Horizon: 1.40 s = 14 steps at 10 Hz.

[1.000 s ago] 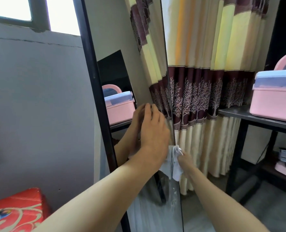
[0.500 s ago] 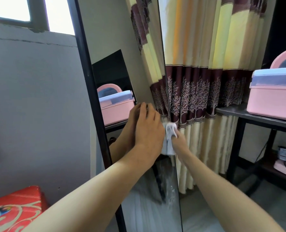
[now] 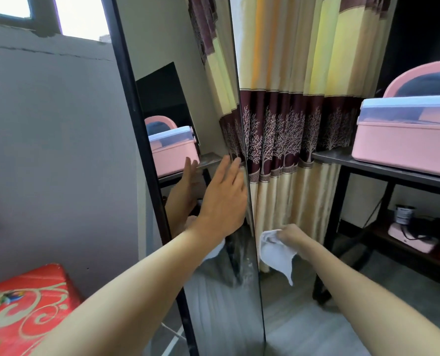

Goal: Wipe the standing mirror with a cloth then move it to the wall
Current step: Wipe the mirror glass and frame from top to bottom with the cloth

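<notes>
The tall black-framed mirror (image 3: 177,80) stands upright in the middle of the view, with the person's left hand (image 3: 224,199) laid flat against the glass near its right edge, fingers (image 3: 230,167) open and pointing toward 12 o'clock. At about 4 o'clock from that hand, just past the mirror's right edge, the right hand (image 3: 291,236) has its fingers closed around a white cloth (image 3: 274,254) that hangs down in front of the curtain (image 3: 291,98). A pink box (image 3: 404,142) sits on the black shelf (image 3: 383,168) at 3 o'clock, and a red patterned box (image 3: 21,304) lies at 8 o'clock by the grey wall (image 3: 54,140).
</notes>
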Motion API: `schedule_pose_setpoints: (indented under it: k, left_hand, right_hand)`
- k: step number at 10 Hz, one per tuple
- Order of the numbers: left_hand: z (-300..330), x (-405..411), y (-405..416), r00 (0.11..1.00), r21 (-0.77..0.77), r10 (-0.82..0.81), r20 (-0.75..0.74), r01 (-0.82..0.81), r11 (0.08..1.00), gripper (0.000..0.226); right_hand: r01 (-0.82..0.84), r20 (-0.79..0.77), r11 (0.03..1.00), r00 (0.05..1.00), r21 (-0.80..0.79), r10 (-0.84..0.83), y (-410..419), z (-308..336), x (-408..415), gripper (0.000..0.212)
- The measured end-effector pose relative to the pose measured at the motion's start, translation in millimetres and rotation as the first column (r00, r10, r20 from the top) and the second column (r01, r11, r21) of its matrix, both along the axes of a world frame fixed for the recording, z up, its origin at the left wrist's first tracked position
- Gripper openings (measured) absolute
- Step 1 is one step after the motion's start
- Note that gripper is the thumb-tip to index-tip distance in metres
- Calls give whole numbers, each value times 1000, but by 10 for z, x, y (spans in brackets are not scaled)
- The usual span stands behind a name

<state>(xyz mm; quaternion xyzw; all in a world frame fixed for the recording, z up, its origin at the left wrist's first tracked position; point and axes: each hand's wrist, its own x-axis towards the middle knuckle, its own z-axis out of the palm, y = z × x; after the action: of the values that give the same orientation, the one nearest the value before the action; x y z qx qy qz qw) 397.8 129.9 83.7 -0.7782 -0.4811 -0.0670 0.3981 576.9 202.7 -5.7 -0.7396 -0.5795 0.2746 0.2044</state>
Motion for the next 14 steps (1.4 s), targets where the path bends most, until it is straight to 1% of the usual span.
schedule_pose_setpoints:
  k: [1,2,3,4,5,6,7,8,9,10,11,12,13,14]
  left_hand:
    - [-158,43,-105,983,-149,-112,144,133,980,48]
    - [-363,111,-196,916,-356,-134,378,277,893,45]
    - [-530,158,-248,826,-562,3,563,381,734,48]
    - [-679,189,-243,739,-642,132,660,464,610,44]
    - [-754,271,-340,641,-666,238,729,586,461,40]
    - [-760,396,-509,579,-644,282,765,702,304,35]
    - [-823,517,-592,569,-633,284,772,729,261,30]
    - [-912,583,-525,478,-592,356,803,712,378,23]
    - [-879,553,-470,328,-529,459,826,734,426,25]
    - [-771,510,-442,252,-494,529,810,780,384,26]
    - [-648,523,-421,268,-508,550,791,788,347,23]
    - [-529,542,-405,217,-481,575,789,801,358,19]
    - [-433,550,-352,110,-408,576,810,811,419,18]
    - [-312,565,-258,-9,-308,508,861,786,536,19]
  right_hand:
    - [-73,118,996,990,-51,78,-381,365,8,8]
    - [-136,203,976,964,-171,170,-655,563,47,25]
    - [-160,143,923,965,-351,222,-915,772,145,44]
    - [-204,-28,862,976,-464,216,-985,819,337,52]
    - [-193,-113,868,981,-458,158,-1102,832,437,55]
    - [-250,-227,885,959,-392,171,-1196,826,483,50]
    - [-233,-307,939,940,-254,150,-1224,805,480,46]
    - [-166,-258,986,952,17,165,-1245,797,489,32]
    - [-73,-239,977,963,203,122,-1219,713,577,33]
    - [45,-117,955,993,295,-11,-1155,543,682,35]
    - [139,-18,949,990,284,-140,-1143,334,704,21]
    - [169,-148,897,982,409,-118,-1248,223,579,31]
    - [-69,-496,957,843,280,206,-1386,164,405,29]
    - [-325,-718,939,626,115,305,-1446,60,281,45]
